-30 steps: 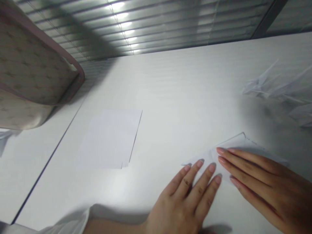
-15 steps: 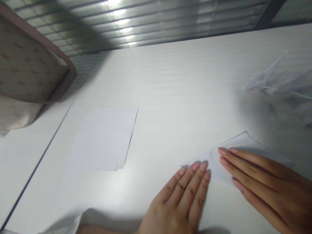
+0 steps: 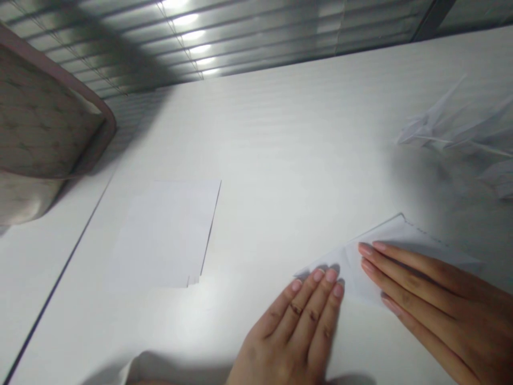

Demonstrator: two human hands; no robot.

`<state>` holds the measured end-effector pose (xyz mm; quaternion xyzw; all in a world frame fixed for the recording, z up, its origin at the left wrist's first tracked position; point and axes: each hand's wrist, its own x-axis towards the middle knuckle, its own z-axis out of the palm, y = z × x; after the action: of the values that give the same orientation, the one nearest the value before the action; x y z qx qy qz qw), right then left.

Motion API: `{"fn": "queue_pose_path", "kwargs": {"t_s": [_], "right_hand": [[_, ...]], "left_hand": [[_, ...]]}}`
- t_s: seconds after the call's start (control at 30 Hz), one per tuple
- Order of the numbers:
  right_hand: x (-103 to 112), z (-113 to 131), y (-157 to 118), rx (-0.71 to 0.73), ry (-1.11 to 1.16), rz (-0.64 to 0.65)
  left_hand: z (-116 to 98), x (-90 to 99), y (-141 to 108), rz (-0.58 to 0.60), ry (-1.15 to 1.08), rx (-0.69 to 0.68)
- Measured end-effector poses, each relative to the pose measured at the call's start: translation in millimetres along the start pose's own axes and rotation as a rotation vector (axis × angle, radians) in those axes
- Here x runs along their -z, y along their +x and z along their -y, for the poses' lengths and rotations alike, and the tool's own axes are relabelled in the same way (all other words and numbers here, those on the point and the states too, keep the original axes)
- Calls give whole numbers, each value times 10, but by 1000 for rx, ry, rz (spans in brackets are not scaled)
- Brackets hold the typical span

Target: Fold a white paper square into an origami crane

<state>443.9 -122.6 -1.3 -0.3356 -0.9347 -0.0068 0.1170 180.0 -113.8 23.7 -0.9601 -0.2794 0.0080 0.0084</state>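
A folded white paper sheet lies on the white table, its pointed corner toward the far side. My right hand rests flat on it, fingers together and pointing left. My left hand lies flat on the table, its fingertips against the near edge of the paper. A stack of loose white paper sheets sits left of my hands, out of reach of my fingers.
Folded white paper cranes stand at the far right of the table. A beige padded object with a pink rim intrudes at the upper left. Slatted blinds lie past the far table edge. A white sleeve shows at the bottom.
My left hand has slid back off the middle of the folded paper toward its near edge. The view has drifted slightly, shifting the stack and padded object left.
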Motion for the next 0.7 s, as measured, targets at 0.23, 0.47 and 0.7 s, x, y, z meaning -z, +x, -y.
{"fn": "queue_pose_path", "kwargs": {"t_s": [0.23,0.47,0.7], "right_hand": [[45,30,11,-105,63,-2],[49,65,17,-119,83,-6],[56,54,-6,-109,77,30]], "left_hand": [[55,62,-57,-12,54,29],[101,71,-130,4,86,-7],[189,148,-100,4,73,22]]}}
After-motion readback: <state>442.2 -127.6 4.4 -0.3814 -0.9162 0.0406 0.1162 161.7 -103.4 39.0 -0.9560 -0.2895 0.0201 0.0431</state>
